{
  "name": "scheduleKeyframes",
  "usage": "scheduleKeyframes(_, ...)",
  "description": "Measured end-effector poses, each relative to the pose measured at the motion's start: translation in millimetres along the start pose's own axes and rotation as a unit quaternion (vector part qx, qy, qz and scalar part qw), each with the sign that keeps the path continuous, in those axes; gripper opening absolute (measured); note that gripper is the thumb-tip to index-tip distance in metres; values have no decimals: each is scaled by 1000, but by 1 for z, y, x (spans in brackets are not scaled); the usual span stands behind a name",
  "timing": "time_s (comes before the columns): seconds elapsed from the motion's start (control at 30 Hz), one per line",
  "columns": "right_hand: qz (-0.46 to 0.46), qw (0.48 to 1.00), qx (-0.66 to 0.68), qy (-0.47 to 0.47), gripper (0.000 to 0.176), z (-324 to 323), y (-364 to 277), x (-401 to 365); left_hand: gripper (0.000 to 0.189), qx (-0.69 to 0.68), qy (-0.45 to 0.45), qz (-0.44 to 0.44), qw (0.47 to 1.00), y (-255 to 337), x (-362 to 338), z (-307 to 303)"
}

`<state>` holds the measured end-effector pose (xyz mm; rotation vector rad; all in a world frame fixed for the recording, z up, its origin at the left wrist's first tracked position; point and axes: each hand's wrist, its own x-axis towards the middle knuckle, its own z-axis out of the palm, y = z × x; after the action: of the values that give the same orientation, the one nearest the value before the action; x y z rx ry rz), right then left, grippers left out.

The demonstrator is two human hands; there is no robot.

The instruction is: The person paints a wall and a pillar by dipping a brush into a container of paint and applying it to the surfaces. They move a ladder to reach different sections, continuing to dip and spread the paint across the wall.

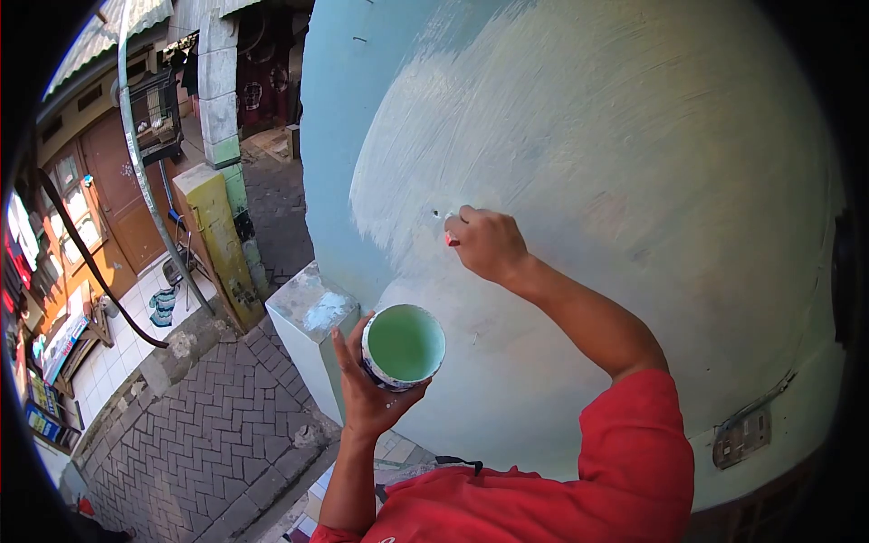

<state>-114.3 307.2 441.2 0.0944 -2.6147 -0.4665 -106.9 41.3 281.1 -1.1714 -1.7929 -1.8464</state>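
Paint tub (431, 333), round, white-rimmed and green inside, is held in the cupped left hand (367, 398); the curled right hand (489, 244) grips a mostly hidden red-ended tool (452, 240).

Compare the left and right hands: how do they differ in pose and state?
The left hand spreads around a container; the right hand curls around a small red-ended tool. The left hand sits lower in view; the right hand is higher, close to the wall. Both hands are bare.
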Motion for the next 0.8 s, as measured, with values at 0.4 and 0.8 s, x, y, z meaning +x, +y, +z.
scheduleKeyframes(0.4, 51, 917, -299, 260, 11, -127, 74, 22, 150, -19, 42, -35, 998, -2, -13, -10)
scheduleKeyframes(0.8, 98, 985, -21, 141, 8, -91, 51, -4, 151, -14, 42, -56, 997, 1, -23, -17)
